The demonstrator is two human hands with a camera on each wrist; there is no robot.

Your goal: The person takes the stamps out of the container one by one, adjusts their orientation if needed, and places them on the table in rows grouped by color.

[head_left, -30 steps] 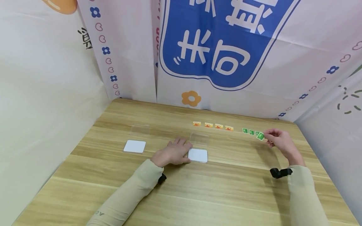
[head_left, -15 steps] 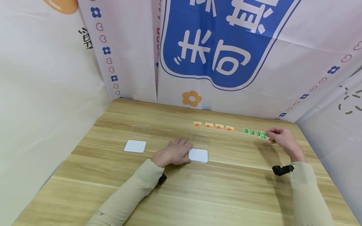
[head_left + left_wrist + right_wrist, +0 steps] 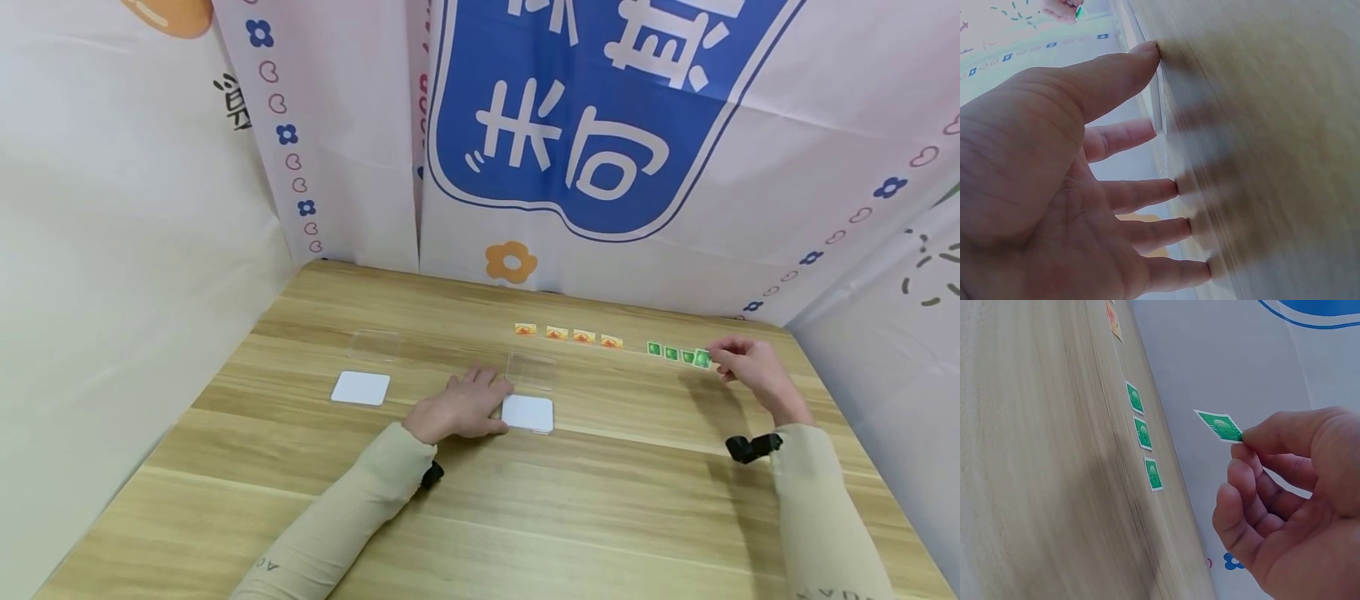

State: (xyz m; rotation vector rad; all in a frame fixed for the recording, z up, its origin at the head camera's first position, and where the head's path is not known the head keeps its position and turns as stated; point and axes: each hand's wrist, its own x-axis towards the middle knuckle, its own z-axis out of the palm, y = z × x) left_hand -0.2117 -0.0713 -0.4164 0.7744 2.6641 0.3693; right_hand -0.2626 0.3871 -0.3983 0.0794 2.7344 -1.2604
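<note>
My right hand [image 3: 756, 377] pinches a small green stamp [image 3: 1221, 427] with a white border between thumb and index finger. In the right wrist view the stamp is raised off the table, its other fingers curled below. Three similar green stamps [image 3: 1142, 432] lie in a row on the table to the left of that hand. My left hand [image 3: 461, 407] rests with spread fingers on the tabletop, fingertips down. Its thumb and index finger are right at the left edge of a white rounded card stack [image 3: 528, 413]. Behind that stack lies a clear plastic rectangle [image 3: 532, 372].
Several orange-and-yellow stamps [image 3: 584, 337] form a row at the back of the wooden table [image 3: 525, 517]. Further left lie another white card [image 3: 361, 388] and a second clear rectangle [image 3: 376, 344]. A printed fabric wall [image 3: 360, 167] stands behind the table.
My right hand has moved slightly right with the green stamp, which has turned from slanted to nearly upright and now sits at the row's right end in the head view. The left hand stays put.
</note>
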